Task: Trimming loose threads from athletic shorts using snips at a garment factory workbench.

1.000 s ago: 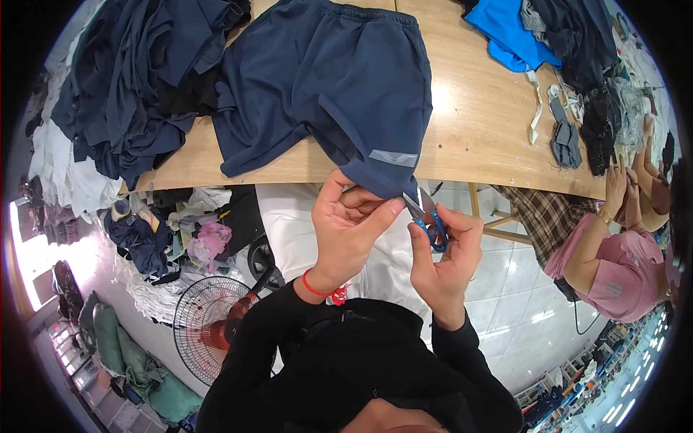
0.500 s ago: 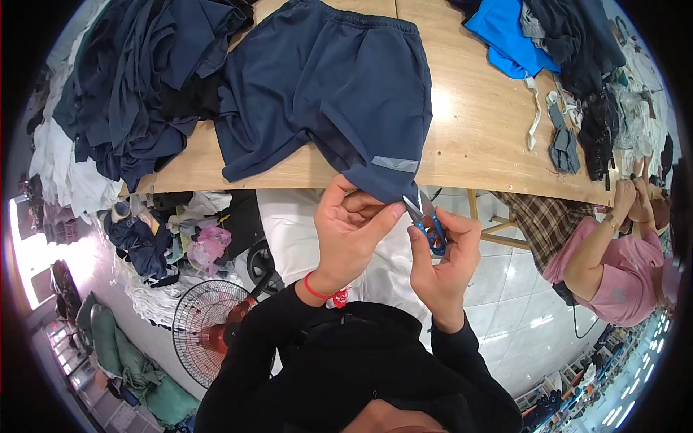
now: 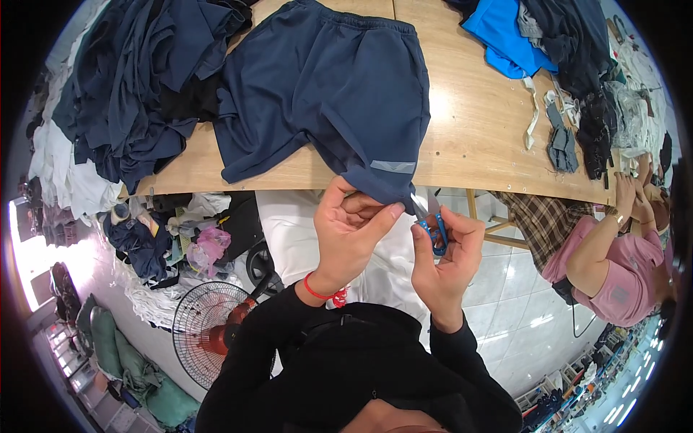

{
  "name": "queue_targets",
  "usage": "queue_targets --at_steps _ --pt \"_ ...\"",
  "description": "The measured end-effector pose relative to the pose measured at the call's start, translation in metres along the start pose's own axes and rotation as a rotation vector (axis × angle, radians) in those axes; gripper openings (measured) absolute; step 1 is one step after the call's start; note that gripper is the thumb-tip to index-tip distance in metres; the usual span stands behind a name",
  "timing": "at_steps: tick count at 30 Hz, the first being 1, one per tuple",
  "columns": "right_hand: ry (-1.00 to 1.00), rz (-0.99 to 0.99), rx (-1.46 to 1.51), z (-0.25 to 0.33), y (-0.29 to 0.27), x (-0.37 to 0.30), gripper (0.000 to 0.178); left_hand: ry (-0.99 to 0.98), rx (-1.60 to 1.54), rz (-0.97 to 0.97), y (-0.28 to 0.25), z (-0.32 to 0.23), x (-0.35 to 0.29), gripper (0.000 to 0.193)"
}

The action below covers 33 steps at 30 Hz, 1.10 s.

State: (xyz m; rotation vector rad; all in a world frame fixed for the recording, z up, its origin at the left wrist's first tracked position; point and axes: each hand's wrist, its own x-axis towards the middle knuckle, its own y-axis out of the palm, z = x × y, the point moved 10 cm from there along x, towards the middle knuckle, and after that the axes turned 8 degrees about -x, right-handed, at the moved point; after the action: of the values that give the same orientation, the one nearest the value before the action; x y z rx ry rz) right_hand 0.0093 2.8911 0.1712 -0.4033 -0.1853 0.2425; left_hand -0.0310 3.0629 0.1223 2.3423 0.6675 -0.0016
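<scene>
Navy shorts (image 3: 339, 86) lie spread on the wooden table, waistband at the far side, one leg hem hanging over the near edge. My left hand (image 3: 352, 227), with a red cord at the wrist, pinches that hem between thumb and fingers. Just above the hem, a grey shiny patch (image 3: 392, 167) shows on the leg. Small blue-handled thread snips (image 3: 436, 234) are held in my right hand (image 3: 449, 252), closed around the handles. Their blades are apart and point up at the hem's right corner; whether they touch the cloth I cannot tell.
A heap of dark garments (image 3: 137, 86) covers the table's left end. Blue cloth (image 3: 509, 36), dark clothes and grey scraps (image 3: 561, 141) lie at the right. A caged fan (image 3: 209, 332) stands at lower left. Another person in a pink shirt (image 3: 613, 274) sits at the right edge.
The snips' blades have spread wider, and my right hand's fingers have opened slightly around the handles. My left hand keeps its pinch on the hem, almost unmoved.
</scene>
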Motion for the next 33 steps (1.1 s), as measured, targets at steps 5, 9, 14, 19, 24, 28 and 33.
queue_targets --at_steps 5,9,14,19,24,28,33 --pt "0.021 -0.02 0.078 -0.005 -0.004 0.006 0.043 -0.002 -0.012 -0.008 -0.002 -0.001 0.001 0.04" --pt "0.02 0.02 0.002 -0.008 -0.005 0.005 0.037 -0.013 0.001 0.005 0.001 -0.005 0.001 0.037" --pt "0.005 0.069 -0.004 -0.004 0.002 0.008 0.034 -0.008 0.005 0.011 0.0 -0.006 -0.001 0.036" --pt "-0.017 0.035 0.011 -0.006 0.003 0.01 0.032 0.007 -0.002 0.019 0.001 -0.006 -0.002 0.036" --pt "-0.027 0.032 -0.028 -0.003 0.002 0.011 0.03 0.009 0.016 0.022 0.0 -0.003 -0.003 0.037" --pt "-0.044 0.002 -0.027 -0.005 -0.001 0.01 0.03 0.01 0.041 0.007 0.0 -0.004 -0.002 0.037" --pt "-0.071 0.011 -0.079 -0.001 -0.001 0.009 0.029 0.015 0.017 -0.012 -0.002 -0.004 -0.002 0.037"
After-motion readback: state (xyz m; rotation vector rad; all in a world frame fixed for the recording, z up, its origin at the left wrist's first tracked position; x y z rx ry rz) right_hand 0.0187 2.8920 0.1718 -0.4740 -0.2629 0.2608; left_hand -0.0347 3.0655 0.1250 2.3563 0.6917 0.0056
